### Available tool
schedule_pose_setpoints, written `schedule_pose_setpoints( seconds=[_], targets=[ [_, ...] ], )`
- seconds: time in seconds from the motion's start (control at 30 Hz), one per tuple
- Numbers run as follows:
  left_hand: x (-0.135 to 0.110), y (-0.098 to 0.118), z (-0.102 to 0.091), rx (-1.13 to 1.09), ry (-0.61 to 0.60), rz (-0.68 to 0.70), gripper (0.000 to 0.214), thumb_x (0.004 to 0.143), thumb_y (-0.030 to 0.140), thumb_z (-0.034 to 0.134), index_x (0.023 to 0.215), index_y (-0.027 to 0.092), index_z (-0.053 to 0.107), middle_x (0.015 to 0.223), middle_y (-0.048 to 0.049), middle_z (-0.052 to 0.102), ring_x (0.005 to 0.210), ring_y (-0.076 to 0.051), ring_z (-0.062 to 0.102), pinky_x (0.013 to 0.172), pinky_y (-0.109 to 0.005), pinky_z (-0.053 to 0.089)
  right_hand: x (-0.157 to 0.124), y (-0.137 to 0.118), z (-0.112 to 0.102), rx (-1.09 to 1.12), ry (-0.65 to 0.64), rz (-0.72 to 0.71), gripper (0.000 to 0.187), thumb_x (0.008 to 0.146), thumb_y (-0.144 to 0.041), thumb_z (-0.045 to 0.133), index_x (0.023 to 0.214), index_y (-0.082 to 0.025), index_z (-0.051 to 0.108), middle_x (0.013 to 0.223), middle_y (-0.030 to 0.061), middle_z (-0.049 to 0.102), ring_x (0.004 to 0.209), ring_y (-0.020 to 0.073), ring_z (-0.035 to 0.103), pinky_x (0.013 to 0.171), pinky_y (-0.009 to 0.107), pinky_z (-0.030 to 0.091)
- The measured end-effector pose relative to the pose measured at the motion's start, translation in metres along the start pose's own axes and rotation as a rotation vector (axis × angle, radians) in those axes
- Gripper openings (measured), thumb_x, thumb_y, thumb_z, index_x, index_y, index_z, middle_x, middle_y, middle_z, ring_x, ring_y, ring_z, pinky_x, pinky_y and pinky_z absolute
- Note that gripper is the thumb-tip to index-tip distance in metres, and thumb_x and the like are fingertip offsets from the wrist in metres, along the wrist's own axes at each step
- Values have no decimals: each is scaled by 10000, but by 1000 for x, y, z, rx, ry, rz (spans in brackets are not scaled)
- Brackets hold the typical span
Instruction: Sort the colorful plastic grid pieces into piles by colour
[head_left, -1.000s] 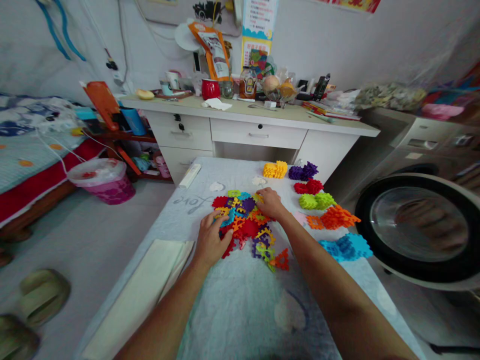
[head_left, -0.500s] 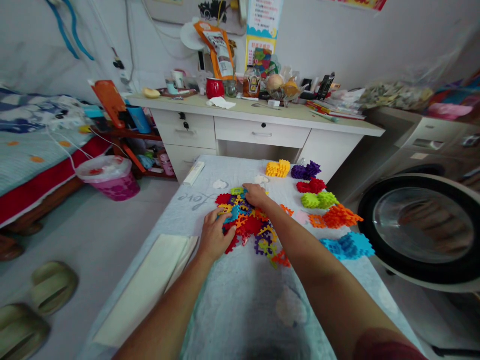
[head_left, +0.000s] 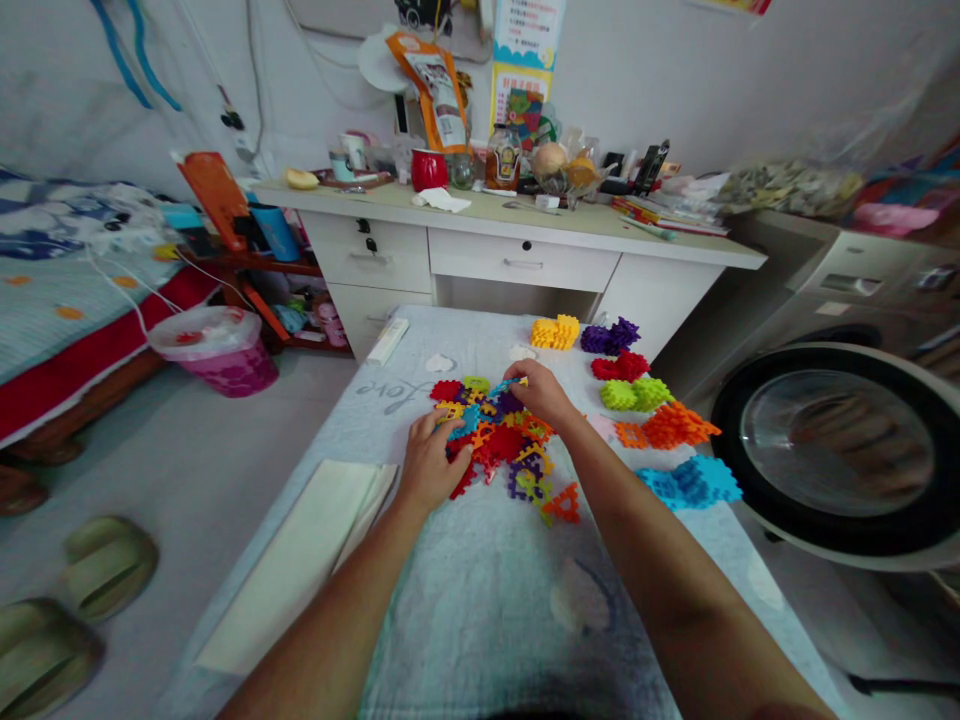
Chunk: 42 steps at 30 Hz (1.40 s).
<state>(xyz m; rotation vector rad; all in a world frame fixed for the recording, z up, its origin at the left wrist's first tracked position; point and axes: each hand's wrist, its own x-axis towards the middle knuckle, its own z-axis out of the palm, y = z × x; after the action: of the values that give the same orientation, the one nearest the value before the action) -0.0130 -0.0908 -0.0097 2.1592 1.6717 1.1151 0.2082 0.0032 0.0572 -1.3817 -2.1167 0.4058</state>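
A loose pile of interlocking plastic pieces (head_left: 504, 442) in several colours lies on the cloth-covered table, mostly toothed-edge tiles with cut-outs. My left hand (head_left: 431, 462) rests at the pile's left side, thumb and fingers apart, against red pieces and next to a blue piece (head_left: 466, 420). At the pile's far side, my right hand (head_left: 541, 392) pinches a light blue toothed piece (head_left: 504, 386) just above the others. Part of that piece is hidden by the fingers. An orange triangular piece (head_left: 564, 503) lies at the near right of the pile.
Along the table's right side stand colour-sorted groups: yellow (head_left: 553, 332), purple (head_left: 610, 336), red (head_left: 619, 366), lime green (head_left: 636, 394), orange (head_left: 679, 426) and blue (head_left: 694, 483). A folded white cloth (head_left: 300, 560) lies at left. A washing machine door (head_left: 724, 450) hangs open beside the table.
My right hand has drawn back a little to the right and now has a light blue piece raised in its fingers. The left hand has stayed nearly in place.
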Motion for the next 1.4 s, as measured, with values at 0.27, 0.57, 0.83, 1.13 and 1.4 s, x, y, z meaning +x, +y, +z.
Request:
schedule_pose_setpoints(
  seconds=[0.27, 0.57, 0.83, 1.13, 1.4],
  targets=[
    [-1, 1, -1, 9, -1, 15, 325, 813, 323, 634, 1108, 196, 688, 1296, -129, 566, 1247, -304, 508, 1109, -510, 405, -71, 2, -1, -32, -46, -97, 196, 757, -64, 598, 890, -198, 652, 1012, 66, 628, 963, 199, 570, 915, 347, 446],
    [0, 2, -2, 4, 2, 0, 307, 803, 328, 639, 1087, 219, 683, 1306, -110, 569, 1248, -295, 513, 1111, -507, 401, -64, -12, -12, -201, -194, -67, 573, 727, -173, 626, 1297, -137, 577, 1310, 136, 590, 1155, 276, 514, 1013, 421, 389],
    [1, 1, -3, 7, -6, 18, 312, 813, 360, 624, 1089, 222, 674, 1291, -112, 574, 1253, -299, 515, 1108, -508, 402, -68, -29, -21, -296, -283, -28, 579, 783, -199, 598, 1360, -172, 569, 1303, 118, 582, 1151, 266, 496, 1008, 395, 373],
    [0, -2, 0, 27, -18, 38, 336, 817, 383, 609, 1092, 202, 675, 1290, -132, 571, 1258, -312, 510, 1109, -517, 391, -140, 0, -104, -394, -166, 65, 498, 750, -258, 680, 1241, -179, 637, 1196, 126, 582, 1073, 279, 523, 972, 416, 412],
    [1, -1, 0, 41, -24, 45, 329, 815, 402, 608, 1073, 209, 678, 1274, -126, 586, 1244, -313, 520, 1103, -518, 388, -197, 33, -145, -635, -265, 186, 487, 700, -220, 657, 1185, -264, 672, 1173, 105, 634, 1136, 325, 521, 1029, 538, 348]
  ],
)
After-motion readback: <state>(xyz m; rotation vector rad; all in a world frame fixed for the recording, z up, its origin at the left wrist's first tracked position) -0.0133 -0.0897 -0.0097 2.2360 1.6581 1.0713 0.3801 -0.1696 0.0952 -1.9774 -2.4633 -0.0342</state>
